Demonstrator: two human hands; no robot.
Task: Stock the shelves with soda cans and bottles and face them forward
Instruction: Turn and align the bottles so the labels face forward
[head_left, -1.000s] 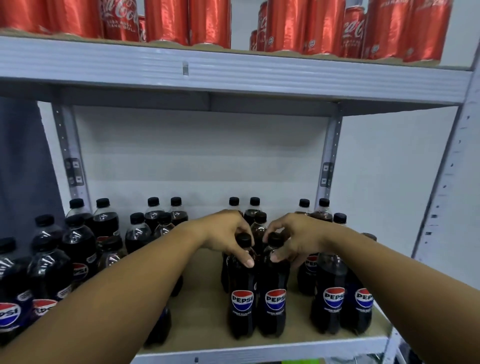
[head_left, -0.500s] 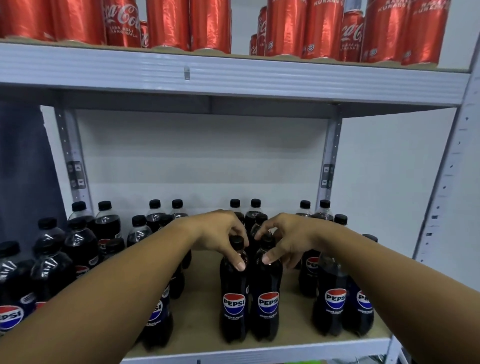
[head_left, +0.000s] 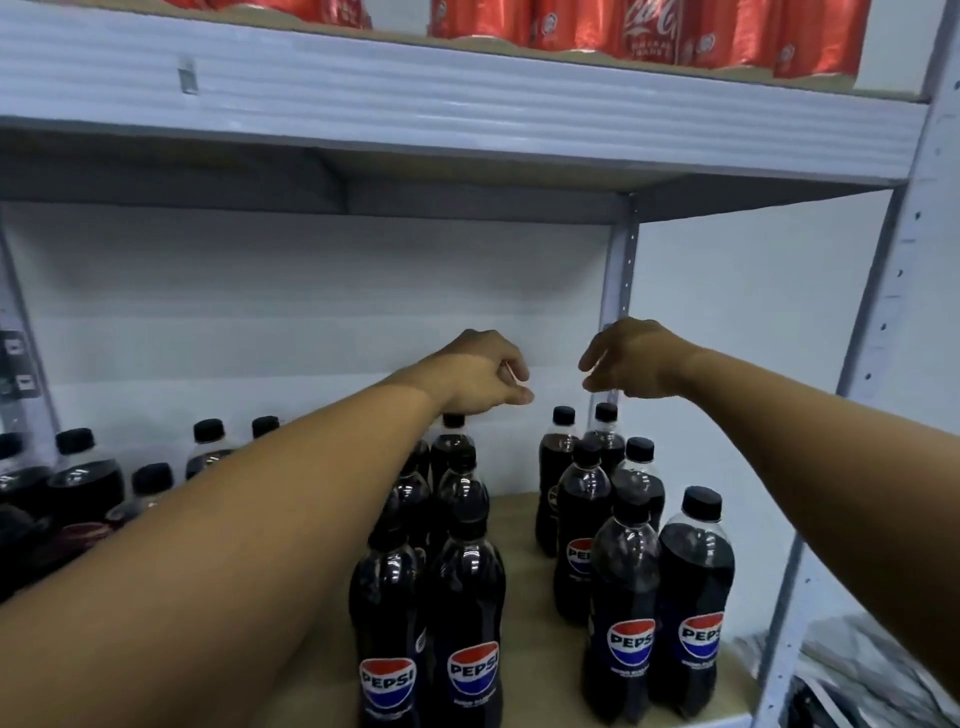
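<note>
Head view: left forearm (head_left: 249, 530) across bottles (head_left: 83, 483).

I'm looking at the tan lower shelf board (head_left: 519, 613) carrying upright Pepsi bottles (head_left: 475, 639) in rows, labels forward up front, while the upper shelf (head_left: 467, 119) bears red Coca-Cola cans (head_left: 649, 31).
</note>
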